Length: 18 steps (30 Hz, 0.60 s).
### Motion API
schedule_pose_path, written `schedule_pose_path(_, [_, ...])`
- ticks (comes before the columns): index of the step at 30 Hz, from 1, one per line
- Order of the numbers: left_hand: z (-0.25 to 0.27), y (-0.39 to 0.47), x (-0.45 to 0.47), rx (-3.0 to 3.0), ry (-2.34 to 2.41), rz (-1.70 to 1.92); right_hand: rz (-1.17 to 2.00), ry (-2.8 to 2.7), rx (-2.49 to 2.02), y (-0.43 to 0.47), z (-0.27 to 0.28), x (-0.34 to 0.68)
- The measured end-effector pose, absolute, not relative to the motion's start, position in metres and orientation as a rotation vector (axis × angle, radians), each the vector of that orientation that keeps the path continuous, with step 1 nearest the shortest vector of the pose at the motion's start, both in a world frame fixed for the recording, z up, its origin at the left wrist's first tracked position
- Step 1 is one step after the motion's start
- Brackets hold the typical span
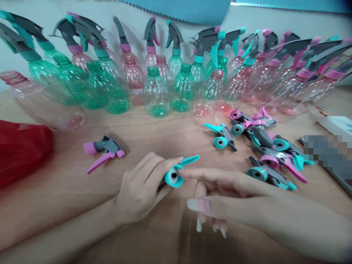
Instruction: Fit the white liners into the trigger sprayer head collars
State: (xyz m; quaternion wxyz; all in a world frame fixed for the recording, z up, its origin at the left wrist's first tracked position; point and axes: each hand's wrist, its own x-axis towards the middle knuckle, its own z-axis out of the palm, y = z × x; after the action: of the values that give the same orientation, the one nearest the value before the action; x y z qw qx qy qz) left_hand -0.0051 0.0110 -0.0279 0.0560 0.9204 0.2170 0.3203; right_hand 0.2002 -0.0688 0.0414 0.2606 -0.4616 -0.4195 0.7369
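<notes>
My left hand (143, 183) is closed round a grey and teal spray trigger head (175, 177), its collar facing me with a white and black inside showing. The teal lever sticks out to the upper right. My right hand (231, 198) has its index finger stretched to the collar's right edge, seemingly touching it. Its thumb stands apart below, and the other fingers curl loosely with nothing in them. A grey and pink trigger head (106, 151) lies to the left of my hands. Closest on the right is a loose teal trigger head (222, 138).
A pile of teal and pink trigger heads (271, 161) lies right. Across the back stand green bottles (156, 91) and pink bottles (207, 96), several topped with triggers (176, 35). A red bag (24, 150) sits left; a phone-like dark object (327, 161) lies far right.
</notes>
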Motion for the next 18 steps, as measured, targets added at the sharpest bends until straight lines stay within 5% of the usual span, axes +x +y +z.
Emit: schedule_pose_path(18, [-0.027, 0.009, -0.001, 2.905, 0.635, 0.98, 1.837, -0.884, -1.337, -0.086, 0.039, 0.181])
